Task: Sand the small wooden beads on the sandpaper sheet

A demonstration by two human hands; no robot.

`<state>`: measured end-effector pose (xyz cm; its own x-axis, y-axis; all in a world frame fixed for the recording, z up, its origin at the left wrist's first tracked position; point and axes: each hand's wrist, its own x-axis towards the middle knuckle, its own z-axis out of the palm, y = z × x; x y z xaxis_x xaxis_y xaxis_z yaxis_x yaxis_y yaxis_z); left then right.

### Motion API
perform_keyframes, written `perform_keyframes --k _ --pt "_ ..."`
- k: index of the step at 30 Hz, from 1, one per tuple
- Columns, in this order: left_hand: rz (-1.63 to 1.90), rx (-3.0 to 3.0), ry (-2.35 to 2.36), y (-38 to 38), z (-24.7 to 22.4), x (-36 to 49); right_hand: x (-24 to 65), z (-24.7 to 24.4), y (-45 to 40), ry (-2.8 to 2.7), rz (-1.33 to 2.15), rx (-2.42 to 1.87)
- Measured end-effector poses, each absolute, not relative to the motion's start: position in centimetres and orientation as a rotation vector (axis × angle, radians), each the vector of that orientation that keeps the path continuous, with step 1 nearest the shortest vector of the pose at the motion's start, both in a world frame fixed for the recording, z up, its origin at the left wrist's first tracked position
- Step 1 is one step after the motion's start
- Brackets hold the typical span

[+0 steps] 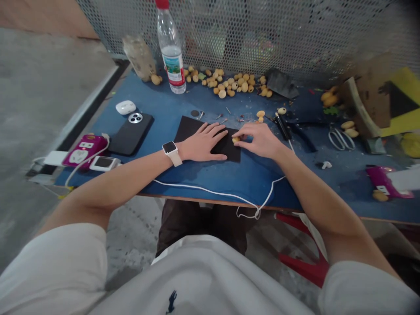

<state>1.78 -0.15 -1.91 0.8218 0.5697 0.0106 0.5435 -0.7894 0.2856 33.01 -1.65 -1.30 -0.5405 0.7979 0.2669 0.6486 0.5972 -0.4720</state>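
Piece in R hand, pinched, 3 o'clock on blk sheet | L hand spread flat on sheet, nothing held | looks mid-job; pile at 12, can't tell done/left

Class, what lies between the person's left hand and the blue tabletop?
The head view shows a black sheet under the left hand, on the tabletop.

Free tabletop between phone and sheet

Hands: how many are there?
2: the left hand lies spread on the black sheet; the right hand pinches a small yellow gourd at the sheet's right end.
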Motion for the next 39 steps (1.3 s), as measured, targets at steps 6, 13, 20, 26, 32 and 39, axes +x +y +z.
perform_keyframes --k 6,13,20,26,32,39 --pt "0.144 2.736 0.865 -0.2 -2.0 1.9 32.9 -1.1 0.2 -2.266 0.395 -1.261" --pt "0.128 2.737 0.858 -0.3 -1.7 1.9 32.7 -0.2 0.8 -2.347 0.517 -1.226" --pt "0.106 2.724 0.872 -0.3 -1.9 1.9 33.0 -0.8 -0.3 -2.28 0.553 -1.194" --pt "0.099 2.74 0.881 -0.3 -1.8 1.9 32.8 -0.6 -0.2 -2.262 0.518 -1.166" --pt "0.089 2.728 0.909 -0.5 -1.5 2.0 32.9 -0.8 -0.1 -2.302 0.685 -1.108" --pt "0.106 2.75 0.891 -0.6 -1.3 1.9 32.1 -1.6 0.3 -2.134 0.564 -1.152"
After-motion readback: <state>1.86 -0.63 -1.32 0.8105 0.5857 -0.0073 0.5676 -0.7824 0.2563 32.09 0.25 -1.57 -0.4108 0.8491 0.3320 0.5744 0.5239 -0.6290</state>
